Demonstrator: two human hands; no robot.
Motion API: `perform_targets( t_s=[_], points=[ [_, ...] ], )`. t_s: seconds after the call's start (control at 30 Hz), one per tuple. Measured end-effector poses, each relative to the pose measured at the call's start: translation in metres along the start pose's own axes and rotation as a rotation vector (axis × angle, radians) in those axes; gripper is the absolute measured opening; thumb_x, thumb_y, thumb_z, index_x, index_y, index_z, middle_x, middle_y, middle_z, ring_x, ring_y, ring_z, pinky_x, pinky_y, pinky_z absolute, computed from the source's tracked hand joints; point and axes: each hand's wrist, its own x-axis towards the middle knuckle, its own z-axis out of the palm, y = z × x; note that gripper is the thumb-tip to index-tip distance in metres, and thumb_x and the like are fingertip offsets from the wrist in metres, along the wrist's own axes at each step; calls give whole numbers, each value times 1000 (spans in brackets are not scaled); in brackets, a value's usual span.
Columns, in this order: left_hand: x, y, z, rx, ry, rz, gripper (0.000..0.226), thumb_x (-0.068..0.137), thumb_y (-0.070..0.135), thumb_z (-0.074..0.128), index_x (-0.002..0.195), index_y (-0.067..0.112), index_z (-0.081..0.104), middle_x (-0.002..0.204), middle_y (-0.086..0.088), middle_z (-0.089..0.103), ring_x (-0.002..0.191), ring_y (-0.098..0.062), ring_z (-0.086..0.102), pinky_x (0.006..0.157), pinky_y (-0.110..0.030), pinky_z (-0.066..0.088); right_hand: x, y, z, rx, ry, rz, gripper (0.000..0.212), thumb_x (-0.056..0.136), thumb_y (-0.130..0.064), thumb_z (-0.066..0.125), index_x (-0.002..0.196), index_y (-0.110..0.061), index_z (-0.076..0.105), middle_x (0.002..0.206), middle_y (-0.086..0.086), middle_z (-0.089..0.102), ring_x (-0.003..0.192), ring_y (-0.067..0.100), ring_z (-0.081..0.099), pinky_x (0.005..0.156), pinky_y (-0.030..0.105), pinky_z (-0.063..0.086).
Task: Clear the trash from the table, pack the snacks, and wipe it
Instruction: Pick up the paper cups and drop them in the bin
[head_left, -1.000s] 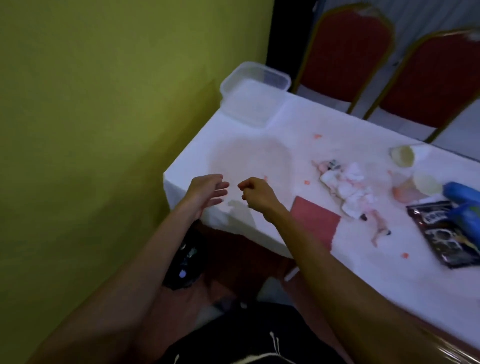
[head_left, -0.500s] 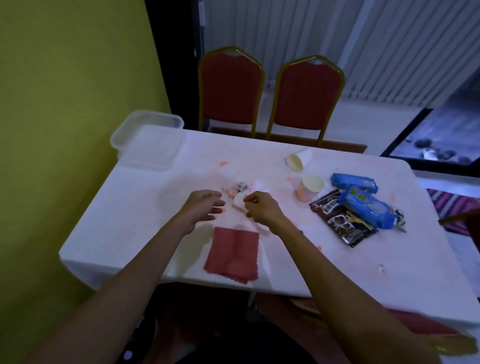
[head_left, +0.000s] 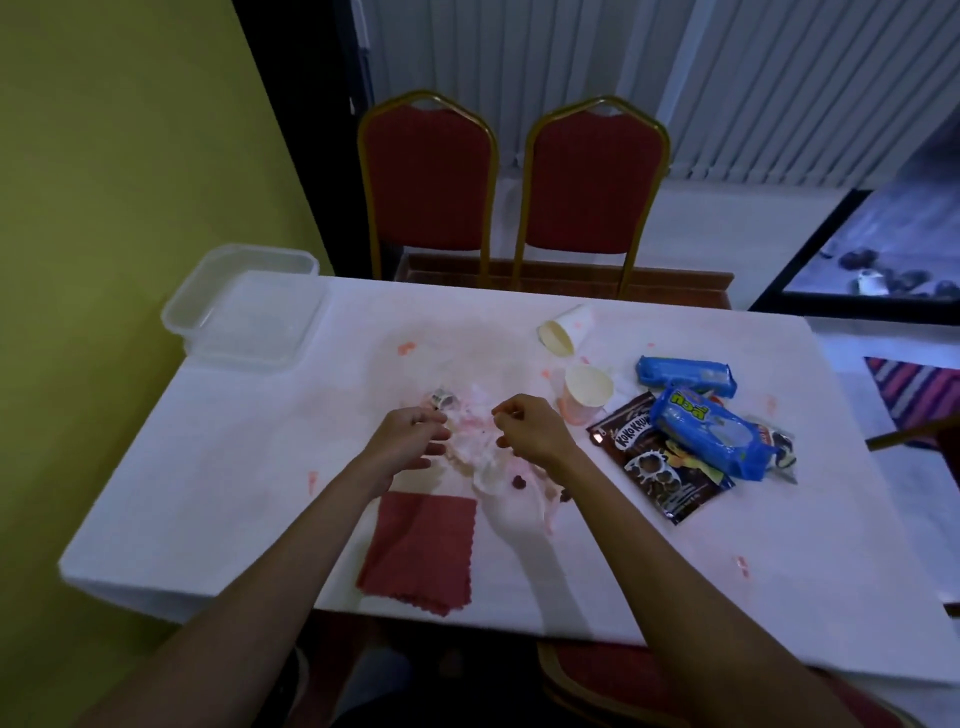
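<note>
A pile of crumpled, pink-stained tissues (head_left: 475, 452) lies mid-table with a small wrapper (head_left: 444, 400) at its far-left edge. My left hand (head_left: 408, 441) hovers at the pile's left side, fingers loosely bent and holding nothing I can see. My right hand (head_left: 532, 431) sits at the pile's right side with its fingers curled; whether it pinches tissue does not show. Two paper cups lie tipped over, one (head_left: 563, 330) farther back and one (head_left: 584, 392) beside a pink spill. Two blue snack packs (head_left: 685, 373) (head_left: 711, 431) and a dark cereal pack (head_left: 654, 467) lie to the right.
A red cloth (head_left: 421, 551) lies flat near the front edge of the white table (head_left: 218, 467). A clear plastic container (head_left: 244, 306) stands at the far-left corner. Pink stains dot the tabletop. Two red chairs (head_left: 428, 176) stand behind; a yellow wall is at left.
My view has swung from the table's left corner to its middle. Both hands have moved from near the front edge up to the tissue pile.
</note>
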Motion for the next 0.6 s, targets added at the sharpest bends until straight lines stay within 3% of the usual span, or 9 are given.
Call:
perform_targets(
  t_s=[0.2,0.3,0.47,0.6],
  points=[
    [30,8,18,71,-55,-16,18,96,16,59,111,16,69,107,-5,74,87,-18,71,74,-29,55,10,21,-9,93,36,101,20,95,-20,51,106,-12,66,97,3,71,77,17,74,74,34,59],
    [50,13,22,98,-67,2,19,95,12,59,111,14,68,108,-7,72,86,-17,69,69,-27,55,16,24,-20,112,172,97,22,97,-15,50,105,-7,68,102,8,72,83,23,73,69,29,54],
    [84,40,33,101,-101,54,22,95,9,57,115,10,68,108,-6,70,89,-20,70,78,-35,57,33,29,-45,-169,604,59,26,89,-20,61,114,-15,65,118,13,60,110,29,56,89,33,43],
    [111,61,55,151,-154,98,22,94,10,57,113,12,68,110,-7,70,89,-19,68,77,-35,57,44,32,-57,-336,571,167,60,89,-42,66,141,-19,46,146,17,37,135,36,31,108,45,32]
  ],
)
